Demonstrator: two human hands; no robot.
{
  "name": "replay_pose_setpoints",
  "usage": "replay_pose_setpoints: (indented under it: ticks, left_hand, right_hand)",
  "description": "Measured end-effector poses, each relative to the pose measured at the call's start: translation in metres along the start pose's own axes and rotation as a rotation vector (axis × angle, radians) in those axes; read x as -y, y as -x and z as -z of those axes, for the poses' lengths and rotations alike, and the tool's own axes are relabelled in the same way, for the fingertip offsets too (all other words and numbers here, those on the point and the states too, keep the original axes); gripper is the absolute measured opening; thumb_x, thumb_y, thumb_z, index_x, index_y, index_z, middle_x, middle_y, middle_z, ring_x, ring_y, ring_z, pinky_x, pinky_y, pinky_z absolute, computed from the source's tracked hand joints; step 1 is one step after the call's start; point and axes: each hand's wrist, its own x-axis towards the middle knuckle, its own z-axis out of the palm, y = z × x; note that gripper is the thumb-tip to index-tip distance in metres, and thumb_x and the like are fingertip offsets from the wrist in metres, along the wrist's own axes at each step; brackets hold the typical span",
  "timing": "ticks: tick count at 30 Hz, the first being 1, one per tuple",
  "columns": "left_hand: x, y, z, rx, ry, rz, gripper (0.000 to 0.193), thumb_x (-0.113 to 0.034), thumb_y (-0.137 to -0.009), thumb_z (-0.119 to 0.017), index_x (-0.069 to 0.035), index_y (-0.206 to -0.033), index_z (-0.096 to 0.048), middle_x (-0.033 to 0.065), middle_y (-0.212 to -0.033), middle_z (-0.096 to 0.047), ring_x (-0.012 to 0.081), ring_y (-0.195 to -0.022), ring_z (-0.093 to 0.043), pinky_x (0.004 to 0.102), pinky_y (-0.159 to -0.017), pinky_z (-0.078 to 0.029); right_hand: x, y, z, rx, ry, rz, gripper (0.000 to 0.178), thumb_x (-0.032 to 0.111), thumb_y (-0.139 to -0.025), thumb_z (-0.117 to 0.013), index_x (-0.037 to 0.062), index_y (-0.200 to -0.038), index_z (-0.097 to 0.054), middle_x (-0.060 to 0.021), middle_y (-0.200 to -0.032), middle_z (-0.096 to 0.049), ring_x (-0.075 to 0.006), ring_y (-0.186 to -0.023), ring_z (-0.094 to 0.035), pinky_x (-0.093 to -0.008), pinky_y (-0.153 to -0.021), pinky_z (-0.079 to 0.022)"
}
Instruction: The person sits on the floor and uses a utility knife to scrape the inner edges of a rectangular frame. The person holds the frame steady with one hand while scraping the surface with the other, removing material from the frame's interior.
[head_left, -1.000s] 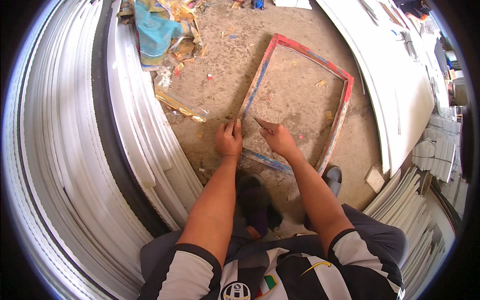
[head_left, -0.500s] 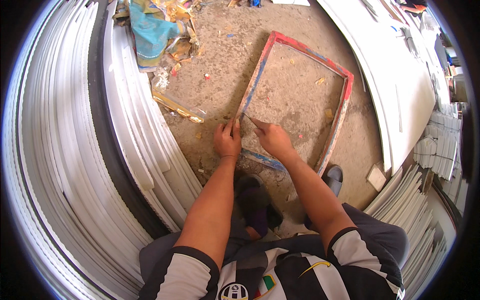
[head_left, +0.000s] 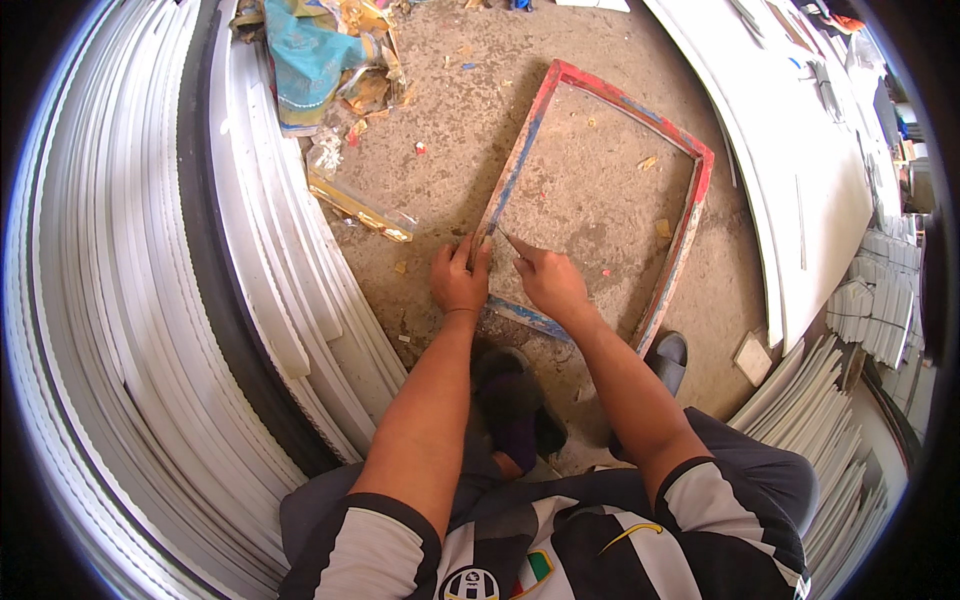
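Note:
A rectangular frame with worn red and blue paint lies tilted on the floor ahead of me. My left hand is closed around the near end of its left bar, thumb on top and fingers at the outer side. Inside the frame's near left corner, my right hand grips a thin, dark, pointed tool, seemingly a small knife; its handle is hidden in my fingers. The tool's tip is right by the left bar, close to my left thumb. Whether it touches the bar, I cannot tell.
Long white strips are stacked along the left. A large white panel lies at the right, above more stacked strips. Blue cloth and scraps lie at the far left, with a yellowish strip nearer. My feet flank the frame's near end.
The whole view has shifted slightly, so the frame appears a little further right. Both hands keep their grips, with only slight movement of the left thumb and the tool beside the left bar.

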Motion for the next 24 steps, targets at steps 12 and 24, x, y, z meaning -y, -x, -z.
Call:
replay_pose_setpoints:
  ticks: [12, 24]
  left_hand:
    - [0.015, 0.000, -0.007, 0.050, 0.058, -0.100, 0.047, -0.029, -0.079, -0.084, -0.012, -0.122, -0.075, 0.0119, -0.101, -0.063, 0.0365, -0.097, -0.061, 0.0484, -0.083, -0.052]
    - [0.014, -0.004, -0.003, 0.058, 0.160, -0.108, 0.046, -0.032, -0.081, -0.082, -0.008, -0.119, -0.075, 0.0150, -0.099, -0.064, 0.0382, -0.095, -0.062, 0.0484, -0.083, -0.051]
  right_hand:
    - [0.010, -0.007, 0.012, 0.110, 0.186, 0.075, 0.044, 0.019, -0.099, -0.055, 0.0112, -0.142, -0.060, -0.0294, -0.094, -0.072, -0.0428, -0.092, -0.072, -0.0535, -0.082, -0.057]
    - [0.001, -0.007, 0.014, 0.084, 0.091, 0.062, 0.043, 0.023, -0.100, -0.058, 0.0203, -0.143, -0.061, -0.0277, -0.099, -0.072, -0.0434, -0.095, -0.072, -0.0543, -0.085, -0.058]
